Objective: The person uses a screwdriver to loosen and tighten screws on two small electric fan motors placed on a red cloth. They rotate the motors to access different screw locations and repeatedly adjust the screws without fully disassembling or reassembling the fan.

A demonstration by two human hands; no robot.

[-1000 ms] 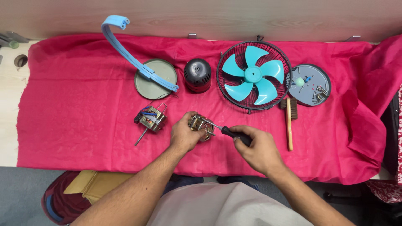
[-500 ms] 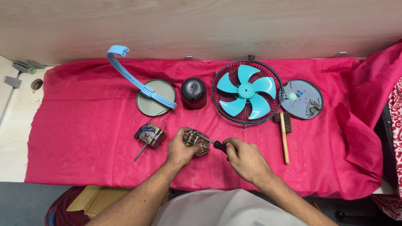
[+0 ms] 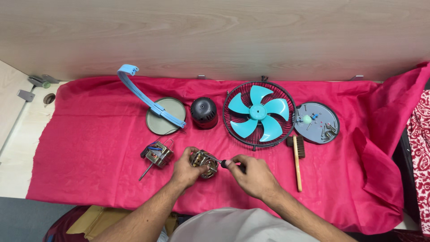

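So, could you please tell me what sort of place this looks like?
Probably a small repair bench. A pink cloth covers the table, with fan parts laid out on it: a blue-bladed fan guard and a motor. The left hand holds another motor part while the right hand works a screwdriver.

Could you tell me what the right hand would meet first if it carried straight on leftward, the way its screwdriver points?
Most likely the small motor part, which the left hand holds; the right hand aims its screwdriver tip right at it.

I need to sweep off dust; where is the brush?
In the head view the brush lies on the red cloth, right of the right hand, below the grey dish of screws.
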